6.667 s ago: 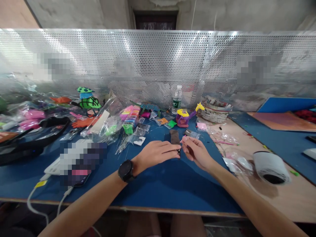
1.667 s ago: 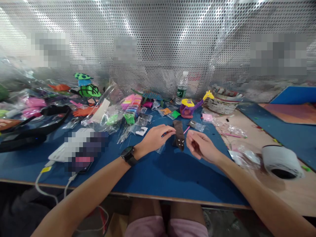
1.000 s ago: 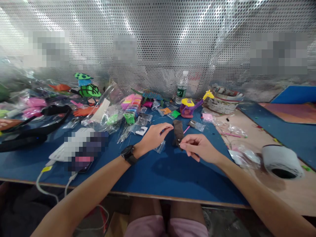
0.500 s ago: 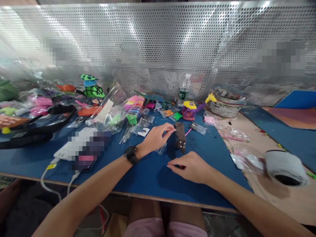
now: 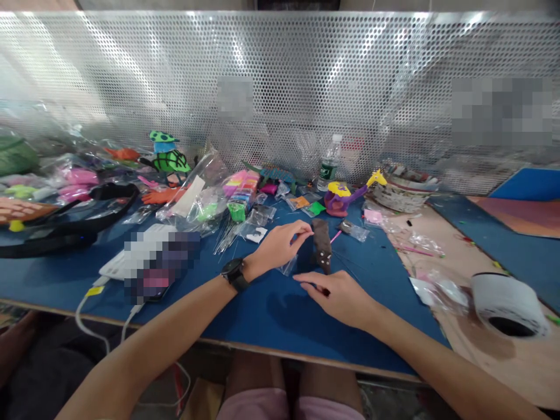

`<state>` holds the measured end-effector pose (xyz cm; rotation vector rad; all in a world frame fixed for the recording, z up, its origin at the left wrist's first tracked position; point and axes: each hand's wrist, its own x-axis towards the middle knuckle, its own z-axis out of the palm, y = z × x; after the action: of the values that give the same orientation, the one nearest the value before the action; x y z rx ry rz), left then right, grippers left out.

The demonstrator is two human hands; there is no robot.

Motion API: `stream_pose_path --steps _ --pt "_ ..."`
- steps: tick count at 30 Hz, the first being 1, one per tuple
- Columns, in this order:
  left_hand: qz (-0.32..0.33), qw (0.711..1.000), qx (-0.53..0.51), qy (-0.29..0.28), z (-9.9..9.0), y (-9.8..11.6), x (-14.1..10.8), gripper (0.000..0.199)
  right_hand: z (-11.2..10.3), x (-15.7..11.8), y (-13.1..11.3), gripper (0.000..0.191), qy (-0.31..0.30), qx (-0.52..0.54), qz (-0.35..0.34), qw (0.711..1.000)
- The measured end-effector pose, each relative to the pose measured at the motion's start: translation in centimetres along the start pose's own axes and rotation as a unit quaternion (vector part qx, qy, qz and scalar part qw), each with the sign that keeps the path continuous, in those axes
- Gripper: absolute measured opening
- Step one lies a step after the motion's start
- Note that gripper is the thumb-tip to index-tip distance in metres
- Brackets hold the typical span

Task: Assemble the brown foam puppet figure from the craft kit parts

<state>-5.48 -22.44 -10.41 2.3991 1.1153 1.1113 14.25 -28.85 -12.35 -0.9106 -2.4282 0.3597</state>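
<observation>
A brown clay animal figure (image 5: 322, 242) with small white dots at its near end rests on the blue tabletop in front of me. My left hand (image 5: 282, 245), a black watch on its wrist, is just left of the figure. Thumb and fingers are pinched together at its far end; whatever is between them is too small to make out. Nearer to me, my right hand (image 5: 339, 294) hovers below the figure's near end. Its thumb and forefinger come close together in a pinch, and anything in it is hidden. A pink stick (image 5: 336, 235) lies beside the figure.
Bags of coloured clay (image 5: 242, 189) and thin wires (image 5: 226, 236) lie to the left. A giraffe-like clay model (image 5: 339, 198), a water bottle (image 5: 328, 164) and a basket (image 5: 400, 189) stand behind. A power bank (image 5: 120, 256) with cables is left; a white roll (image 5: 507, 303) is right.
The view has tilted slightly upward. My right hand has moved a little up and left, its thumb and forefinger closer together. My left hand keeps its pinch beside the figure.
</observation>
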Motion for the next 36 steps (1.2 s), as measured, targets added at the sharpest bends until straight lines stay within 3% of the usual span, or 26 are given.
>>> stream_pose_path --steps 10,21,27,29,32,36 --pt "-0.002 1.000 0.000 -0.003 0.0 0.1 0.0 0.014 0.4 -0.1 -0.2 0.019 -0.064 0.046 0.038 0.996" --pt "-0.002 1.000 0.007 -0.011 0.0 0.1 -0.1 0.017 0.5 -0.2 -1.2 0.024 -0.129 -0.151 -0.004 0.980" --pt "0.001 1.000 0.015 -0.009 0.1 0.0 0.0 0.016 0.5 -0.2 -1.4 0.024 -0.148 -0.176 -0.009 0.973" --pt "0.002 1.000 0.016 -0.007 0.1 0.0 -0.1 0.015 0.2 0.0 -1.4 0.021 -0.149 -0.144 0.007 0.978" --pt "-0.002 1.000 0.013 -0.005 0.0 0.0 -0.1 0.016 -0.7 0.3 -1.4 0.018 -0.123 -0.003 0.059 0.991" --pt "-0.005 1.000 0.000 0.001 0.0 0.0 0.0 0.018 -2.2 0.6 -1.5 0.028 -0.064 0.237 0.154 0.957"
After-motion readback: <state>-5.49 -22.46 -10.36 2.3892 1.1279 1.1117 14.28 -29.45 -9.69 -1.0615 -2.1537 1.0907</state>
